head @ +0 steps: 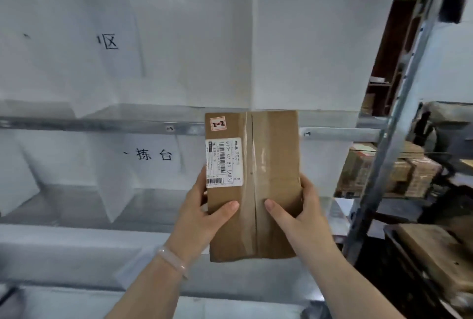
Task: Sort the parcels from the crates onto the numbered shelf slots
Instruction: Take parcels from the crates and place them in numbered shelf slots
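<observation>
Nearest the lens: two bare forearms reaching up and forward, a pale bracelet (172,259) on the left wrist. Left hand (202,212) and right hand (305,209) hold one cardboard parcel (276,154) between them. It is lifted in front of the shelf (102,124), its top edge about level with the middle rail, resting on no board that I can see. Grip: both clamped on the parcel's lower half, thumbs laid flat on the front face, fingers curling round the side edges to the back, mostly hidden. Palms face each other across the box. The parcel stands on end, front toward the camera, with a shipping label (224,162) at left and a handwritten sticker (218,124) reading "2-2" at the top corner. Judgement: a flat, fairly stiff box, probably light, since a hold this low carries it upright. The tape strip (249,144) down the middle is glossy and likely slick; bare cardboard at the edges gives better purchase. The bottom edge looks slightly wavy, so hard squeezing may dent it.
</observation>
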`<act>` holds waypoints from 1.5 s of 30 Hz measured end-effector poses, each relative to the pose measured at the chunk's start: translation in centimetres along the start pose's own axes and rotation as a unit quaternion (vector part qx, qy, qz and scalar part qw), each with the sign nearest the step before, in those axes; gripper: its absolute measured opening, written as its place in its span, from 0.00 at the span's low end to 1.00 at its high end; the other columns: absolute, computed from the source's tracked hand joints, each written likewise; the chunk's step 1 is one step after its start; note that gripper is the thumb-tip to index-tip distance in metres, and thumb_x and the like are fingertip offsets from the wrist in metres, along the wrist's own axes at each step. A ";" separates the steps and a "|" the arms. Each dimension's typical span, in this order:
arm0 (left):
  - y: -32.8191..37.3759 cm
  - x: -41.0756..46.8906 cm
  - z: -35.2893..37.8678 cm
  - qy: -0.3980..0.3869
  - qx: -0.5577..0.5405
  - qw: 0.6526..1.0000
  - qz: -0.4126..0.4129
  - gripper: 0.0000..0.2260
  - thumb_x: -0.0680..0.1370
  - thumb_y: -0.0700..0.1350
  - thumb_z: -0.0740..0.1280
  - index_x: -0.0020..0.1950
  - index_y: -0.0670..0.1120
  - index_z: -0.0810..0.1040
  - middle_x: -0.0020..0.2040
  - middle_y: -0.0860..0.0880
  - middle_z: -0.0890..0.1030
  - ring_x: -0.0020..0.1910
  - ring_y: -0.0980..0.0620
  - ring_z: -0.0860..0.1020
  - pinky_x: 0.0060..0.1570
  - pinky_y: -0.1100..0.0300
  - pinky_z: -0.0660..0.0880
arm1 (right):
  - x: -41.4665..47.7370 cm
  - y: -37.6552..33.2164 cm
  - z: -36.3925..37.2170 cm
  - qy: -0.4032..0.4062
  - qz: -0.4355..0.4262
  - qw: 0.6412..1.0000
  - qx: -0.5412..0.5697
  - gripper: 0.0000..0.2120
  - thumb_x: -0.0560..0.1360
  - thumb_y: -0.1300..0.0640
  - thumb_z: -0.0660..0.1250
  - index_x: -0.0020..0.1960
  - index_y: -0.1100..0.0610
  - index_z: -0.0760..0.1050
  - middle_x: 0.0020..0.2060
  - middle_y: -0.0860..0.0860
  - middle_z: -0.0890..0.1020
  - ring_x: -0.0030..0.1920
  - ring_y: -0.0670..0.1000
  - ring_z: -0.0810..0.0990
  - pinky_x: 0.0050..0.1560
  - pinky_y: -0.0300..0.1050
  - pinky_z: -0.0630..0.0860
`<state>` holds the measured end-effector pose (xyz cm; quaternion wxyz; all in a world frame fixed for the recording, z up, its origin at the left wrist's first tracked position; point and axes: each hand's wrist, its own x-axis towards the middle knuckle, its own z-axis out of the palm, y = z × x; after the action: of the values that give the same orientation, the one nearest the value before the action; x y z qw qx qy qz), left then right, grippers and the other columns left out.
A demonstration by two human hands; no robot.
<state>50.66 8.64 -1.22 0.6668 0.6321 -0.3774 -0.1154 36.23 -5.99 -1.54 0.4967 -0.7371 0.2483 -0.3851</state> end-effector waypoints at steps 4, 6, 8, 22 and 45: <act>-2.1 1.5 -8.0 0.040 0.021 0.999 0.001 0.35 0.72 0.43 0.78 0.74 0.60 0.67 0.59 0.63 0.81 0.58 0.59 0.80 0.46 0.67 0.79 | 1.9 -0.7 8.2 -0.046 -0.003 0.998 0.035 0.29 0.70 0.48 0.77 0.58 0.27 0.62 0.56 0.33 0.76 0.49 0.27 0.75 0.40 0.23 0.72; -3.1 1.8 -11.9 0.055 0.033 0.998 -0.001 0.35 0.72 0.42 0.76 0.74 0.61 0.66 0.59 0.66 0.80 0.57 0.62 0.80 0.46 0.70 0.78 | 2.3 -0.5 12.3 -0.067 -0.001 0.996 0.053 0.27 0.71 0.50 0.76 0.60 0.32 0.64 0.57 0.37 0.78 0.49 0.30 0.77 0.42 0.25 0.73; -4.2 1.7 -15.6 0.069 0.043 0.997 -0.007 0.34 0.73 0.40 0.76 0.73 0.62 0.66 0.59 0.66 0.80 0.57 0.63 0.79 0.46 0.71 0.77 | 2.5 -0.5 16.0 -0.104 0.017 0.992 0.071 0.27 0.71 0.49 0.76 0.62 0.34 0.65 0.58 0.40 0.79 0.51 0.34 0.79 0.48 0.33 0.77; -11.4 -1.5 -35.4 0.215 0.095 0.961 -0.146 0.32 0.73 0.39 0.75 0.67 0.65 0.68 0.56 0.67 0.81 0.57 0.64 0.79 0.49 0.70 0.77 | 5.5 -1.8 37.6 -0.375 0.083 0.923 0.032 0.39 0.66 0.42 0.76 0.72 0.40 0.60 0.59 0.37 0.75 0.55 0.39 0.76 0.53 0.42 0.76; -19.4 7.7 -54.2 0.305 0.178 0.904 -0.242 0.30 0.69 0.41 0.79 0.62 0.64 0.70 0.53 0.69 0.81 0.58 0.68 0.76 0.53 0.72 0.74 | 15.5 -0.1 63.2 -0.493 0.041 0.869 0.002 0.44 0.56 0.32 0.74 0.68 0.36 0.59 0.53 0.33 0.74 0.52 0.40 0.76 0.64 0.57 0.75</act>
<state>97.43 41.35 -12.00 0.5777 0.8162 -0.0051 -0.0057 96.69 16.58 -9.76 0.5715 -0.8192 0.0003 0.0484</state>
